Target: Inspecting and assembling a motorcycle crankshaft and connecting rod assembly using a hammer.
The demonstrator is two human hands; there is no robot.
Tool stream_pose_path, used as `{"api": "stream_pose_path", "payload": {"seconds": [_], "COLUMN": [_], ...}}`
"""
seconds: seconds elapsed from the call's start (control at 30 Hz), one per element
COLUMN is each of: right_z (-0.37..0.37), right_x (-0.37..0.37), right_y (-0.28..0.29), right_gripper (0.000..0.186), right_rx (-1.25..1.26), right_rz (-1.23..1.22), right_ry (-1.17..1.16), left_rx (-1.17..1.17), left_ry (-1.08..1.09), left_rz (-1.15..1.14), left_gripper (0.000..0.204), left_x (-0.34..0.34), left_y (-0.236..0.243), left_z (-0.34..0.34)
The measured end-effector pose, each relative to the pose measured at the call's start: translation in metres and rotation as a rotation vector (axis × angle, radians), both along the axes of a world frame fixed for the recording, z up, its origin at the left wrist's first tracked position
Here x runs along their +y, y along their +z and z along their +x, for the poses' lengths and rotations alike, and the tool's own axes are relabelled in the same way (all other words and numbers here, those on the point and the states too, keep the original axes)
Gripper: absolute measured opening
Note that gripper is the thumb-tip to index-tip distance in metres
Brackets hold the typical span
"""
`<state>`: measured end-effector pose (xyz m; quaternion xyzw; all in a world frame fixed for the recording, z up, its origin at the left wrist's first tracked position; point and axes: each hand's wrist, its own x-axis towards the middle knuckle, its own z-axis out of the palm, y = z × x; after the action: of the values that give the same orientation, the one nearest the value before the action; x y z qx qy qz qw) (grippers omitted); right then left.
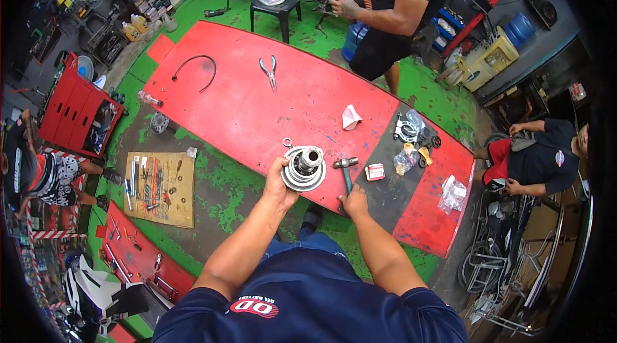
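Note:
My left hand (pixel 279 186) grips the rim of a round silver metal part (pixel 304 169) with a hollow shaft standing up from its middle, over the near edge of the red table (pixel 250 105). A small metal ring (pixel 287 142) lies just beyond it. In my right hand (pixel 354 202) is the handle of a hammer (pixel 347 175), its head upward, close to the right of the metal part. A small red and white box (pixel 375 172) lies right of the hammer. Farther off are a crumpled white and pink paper (pixel 351 117) and pliers (pixel 268 73).
A black cable (pixel 214 72) lies on the table's far left. Bagged parts (pixel 407 159) sit on the dark strip at right. Cardboard with tools (pixel 160 189) is on the floor at left. One person (pixel 411 15) holds a hammer beyond the table; others are at both sides.

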<state>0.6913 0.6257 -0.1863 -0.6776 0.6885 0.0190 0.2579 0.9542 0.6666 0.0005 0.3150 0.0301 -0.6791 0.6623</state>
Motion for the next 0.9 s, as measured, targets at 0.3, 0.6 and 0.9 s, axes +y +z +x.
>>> {"api": "stream_pose_path", "payload": {"seconds": [0.3,0.6,0.9], "right_z": [-0.014,0.027,0.077], "right_x": [-0.025,0.031,0.04], "right_y": [0.022,0.339,0.436], "right_gripper": [0.047,0.034,0.038], "right_rx": [-0.151,-1.05,-0.899], "right_rz": [0.083,0.333,0.444], "right_ry": [-0.197,-0.228,-0.114], "left_rx": [0.049,0.002,0.036], "left_ry": [-0.055,-0.048,-0.07], "left_rz": [-0.022,0.032,-0.036], "left_gripper": [0.047,0.049,0.045], "left_x": [-0.012,-0.026,-0.044], "left_y": [-0.024,-0.051,-0.061], "left_z": [0.014,0.037,0.04]}}
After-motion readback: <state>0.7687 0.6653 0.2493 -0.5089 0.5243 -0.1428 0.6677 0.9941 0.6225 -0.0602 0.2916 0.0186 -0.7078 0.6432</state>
